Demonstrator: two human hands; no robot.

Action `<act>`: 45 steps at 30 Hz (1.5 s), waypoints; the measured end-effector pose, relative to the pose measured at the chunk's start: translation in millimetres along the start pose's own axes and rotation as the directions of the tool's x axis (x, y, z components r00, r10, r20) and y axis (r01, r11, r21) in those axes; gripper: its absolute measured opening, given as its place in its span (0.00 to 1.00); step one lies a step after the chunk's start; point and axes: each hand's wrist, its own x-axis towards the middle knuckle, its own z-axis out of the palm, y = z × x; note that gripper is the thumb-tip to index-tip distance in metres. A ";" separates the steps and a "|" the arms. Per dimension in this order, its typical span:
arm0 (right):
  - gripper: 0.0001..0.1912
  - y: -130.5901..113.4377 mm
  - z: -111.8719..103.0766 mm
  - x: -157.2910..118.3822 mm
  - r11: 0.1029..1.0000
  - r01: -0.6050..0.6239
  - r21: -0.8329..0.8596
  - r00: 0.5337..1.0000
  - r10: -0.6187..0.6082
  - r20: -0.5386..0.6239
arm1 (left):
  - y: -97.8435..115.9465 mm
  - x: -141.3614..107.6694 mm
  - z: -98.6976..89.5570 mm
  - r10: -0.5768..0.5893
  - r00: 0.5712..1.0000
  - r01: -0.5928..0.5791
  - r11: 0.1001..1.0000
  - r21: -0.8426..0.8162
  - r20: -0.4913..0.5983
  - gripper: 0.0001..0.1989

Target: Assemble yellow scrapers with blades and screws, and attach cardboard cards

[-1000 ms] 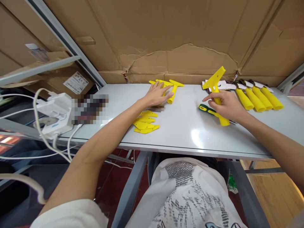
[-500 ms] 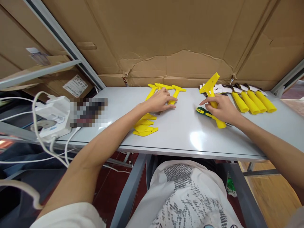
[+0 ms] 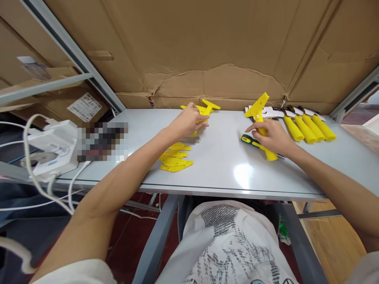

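Note:
My left hand [image 3: 188, 121] is closed in a pinch on a yellow T-shaped scraper handle [image 3: 211, 105], raised over other yellow handles that it partly covers. Nearer me lie several flat yellow plates [image 3: 177, 162], with a stack of thin metal blades [image 3: 191, 139] just behind them. My right hand [image 3: 271, 137] is wrapped round another yellow scraper handle [image 3: 258, 107], its wide head pointing up and away. Under that hand shows a green-and-yellow tool handle [image 3: 249, 139]; whether the fingers also hold it I cannot tell.
Several yellow tube-handled tools with dark ends and white cards [image 3: 309, 128] lie at the back right. A white power strip with cables [image 3: 57, 152] sits at the left, beside a blurred-out object. Cardboard [image 3: 207, 47] walls the back of the grey table [image 3: 219, 165].
My left hand has closed on a yellow T-shaped handle and lifted it slightly, uncovering the blade stack. My right hand keeps its hold. The view has shifted a little.

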 end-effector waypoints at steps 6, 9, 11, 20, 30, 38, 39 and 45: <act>0.17 -2.0 -2.2 -1.1 0.999 -0.007 0.033 1.000 0.006 0.023 | 13.6 -2.0 -0.9 0.024 0.988 -0.044 0.991 0.126 0.153 0.11; 0.16 -4.6 -3.6 -2.8 0.995 -0.013 0.099 0.999 0.009 0.032 | 14.8 -2.5 1.9 0.036 0.982 -0.070 0.982 0.176 0.186 0.10; 0.16 -7.9 -4.1 -4.6 0.987 0.030 0.157 0.998 -0.040 0.058 | 13.6 -2.4 3.5 0.046 0.980 -0.088 0.972 0.216 0.194 0.12; 0.15 -22.8 -1.6 -16.6 0.925 0.319 0.208 0.919 -0.355 0.171 | 37.4 -0.8 0.9 0.101 0.983 -0.113 0.991 -0.077 -0.153 0.25; 0.22 -22.4 12.0 -22.7 0.794 0.554 -0.250 0.817 -0.463 0.344 | 45.6 -0.2 -4.0 0.173 0.974 -0.219 0.881 -0.420 -0.145 0.13; 0.24 -25.6 11.2 -25.6 0.806 0.509 -0.302 0.839 -0.386 0.385 | 1.9 -2.0 -25.0 0.024 0.958 -0.016 0.999 -0.029 0.285 0.11; 0.24 -26.5 10.8 -26.0 0.806 0.503 -0.311 0.842 -0.376 0.387 | -6.6 -3.2 -30.6 -0.030 0.925 0.032 0.999 0.000 0.378 0.10; 0.24 -30.0 8.4 -26.8 0.883 0.423 -0.202 0.857 -0.317 0.406 | -23.2 -6.9 -42.5 -0.148 0.836 0.127 0.989 0.077 0.529 0.13</act>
